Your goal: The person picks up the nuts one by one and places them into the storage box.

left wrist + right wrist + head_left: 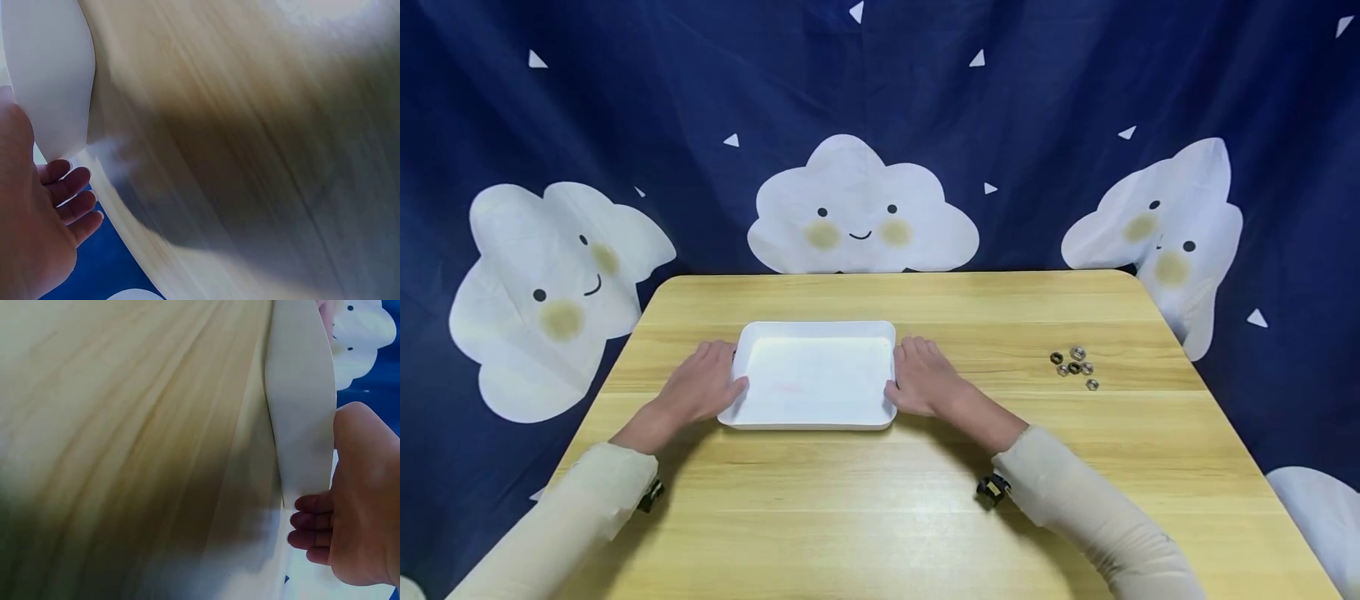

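Observation:
A shallow white rectangular tray (812,383) with rounded corners sits left of centre on the wooden table, nothing inside it. My left hand (703,383) grips its left end, thumb over the rim and fingers curled along the outer side. At the opposite end my right hand (925,379) holds the tray the same way. In the left wrist view the tray's outer wall (53,69) runs up to the fingers (78,181). The right wrist view shows the tray wall (303,406) beside the curled fingers (312,522).
Several metal nuts (1078,353), some silvery and some dark, lie in a loose cluster on the right part of the wooden table (850,517). A dark blue curtain with smiling white clouds (862,208) hangs behind the table's far edge.

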`<state>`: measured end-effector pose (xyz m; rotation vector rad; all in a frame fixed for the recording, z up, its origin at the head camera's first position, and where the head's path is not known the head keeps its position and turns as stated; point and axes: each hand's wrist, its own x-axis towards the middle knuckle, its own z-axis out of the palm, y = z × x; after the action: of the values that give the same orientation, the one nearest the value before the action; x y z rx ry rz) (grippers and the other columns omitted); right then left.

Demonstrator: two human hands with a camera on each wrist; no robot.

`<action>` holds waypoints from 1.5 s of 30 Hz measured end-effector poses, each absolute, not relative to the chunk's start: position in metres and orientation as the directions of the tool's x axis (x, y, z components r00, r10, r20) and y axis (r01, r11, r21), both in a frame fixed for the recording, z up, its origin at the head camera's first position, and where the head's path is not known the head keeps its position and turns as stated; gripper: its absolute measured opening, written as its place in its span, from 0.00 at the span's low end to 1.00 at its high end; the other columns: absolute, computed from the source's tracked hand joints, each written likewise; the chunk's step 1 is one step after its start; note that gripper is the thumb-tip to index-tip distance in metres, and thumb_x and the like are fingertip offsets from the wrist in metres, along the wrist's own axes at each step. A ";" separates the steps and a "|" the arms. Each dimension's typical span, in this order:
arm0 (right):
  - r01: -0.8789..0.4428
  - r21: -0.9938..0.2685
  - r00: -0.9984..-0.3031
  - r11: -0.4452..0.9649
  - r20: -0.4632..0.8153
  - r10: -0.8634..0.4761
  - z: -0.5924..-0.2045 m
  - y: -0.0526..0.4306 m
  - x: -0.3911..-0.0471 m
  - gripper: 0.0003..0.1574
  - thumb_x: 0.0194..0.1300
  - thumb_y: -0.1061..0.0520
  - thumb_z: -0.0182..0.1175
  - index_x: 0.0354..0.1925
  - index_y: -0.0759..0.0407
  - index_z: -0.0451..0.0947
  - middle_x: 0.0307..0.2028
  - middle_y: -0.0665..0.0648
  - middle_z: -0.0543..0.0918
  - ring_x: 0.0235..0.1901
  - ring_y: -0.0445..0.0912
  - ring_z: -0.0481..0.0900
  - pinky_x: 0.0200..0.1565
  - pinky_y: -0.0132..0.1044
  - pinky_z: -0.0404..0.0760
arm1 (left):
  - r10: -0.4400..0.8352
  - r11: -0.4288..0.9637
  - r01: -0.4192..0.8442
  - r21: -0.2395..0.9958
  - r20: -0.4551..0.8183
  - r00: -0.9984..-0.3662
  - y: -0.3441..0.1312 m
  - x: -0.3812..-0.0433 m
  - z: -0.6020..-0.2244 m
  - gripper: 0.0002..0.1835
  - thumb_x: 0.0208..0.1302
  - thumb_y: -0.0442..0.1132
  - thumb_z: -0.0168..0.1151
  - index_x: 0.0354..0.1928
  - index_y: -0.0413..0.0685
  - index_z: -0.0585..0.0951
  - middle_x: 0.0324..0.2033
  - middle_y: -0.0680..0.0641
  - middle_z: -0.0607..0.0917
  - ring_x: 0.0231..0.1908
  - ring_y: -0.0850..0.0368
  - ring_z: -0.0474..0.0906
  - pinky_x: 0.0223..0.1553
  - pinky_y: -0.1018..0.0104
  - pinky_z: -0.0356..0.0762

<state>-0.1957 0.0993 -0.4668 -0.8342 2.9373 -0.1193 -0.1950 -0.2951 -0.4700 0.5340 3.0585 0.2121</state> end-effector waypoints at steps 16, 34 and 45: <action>-0.471 -0.104 -0.865 0.876 -0.142 -0.482 -0.458 0.089 -0.189 0.26 0.72 0.48 0.45 0.54 0.69 0.70 0.48 0.63 0.73 0.56 0.58 0.71 0.65 0.51 0.69 | 0.479 0.876 0.482 0.004 0.103 -0.872 -0.293 -0.193 -0.478 0.12 0.70 0.34 0.49 0.39 0.26 0.71 0.33 0.36 0.73 0.36 0.41 0.68 0.45 0.48 0.69; -0.435 -0.125 -0.878 0.891 -0.158 -0.451 -0.462 0.089 -0.188 0.28 0.73 0.47 0.44 0.57 0.69 0.69 0.54 0.65 0.73 0.61 0.60 0.70 0.69 0.52 0.66 | 0.462 0.887 0.458 -0.061 0.082 -0.883 -0.289 -0.192 -0.477 0.12 0.69 0.37 0.48 0.37 0.31 0.70 0.30 0.39 0.71 0.35 0.43 0.66 0.36 0.54 0.66; -0.449 -0.101 -0.876 0.888 -0.147 -0.459 -0.461 0.103 -0.191 0.29 0.73 0.47 0.45 0.56 0.70 0.69 0.53 0.66 0.75 0.60 0.60 0.72 0.68 0.52 0.68 | 0.478 0.878 0.478 -0.014 0.070 -0.876 -0.278 -0.196 -0.479 0.13 0.68 0.37 0.48 0.37 0.28 0.72 0.31 0.37 0.74 0.36 0.41 0.70 0.45 0.48 0.69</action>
<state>-0.1912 0.1029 -0.4614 -0.7000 2.8887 -0.0952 -0.1961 -0.2784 -0.4793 0.7931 3.1132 0.0059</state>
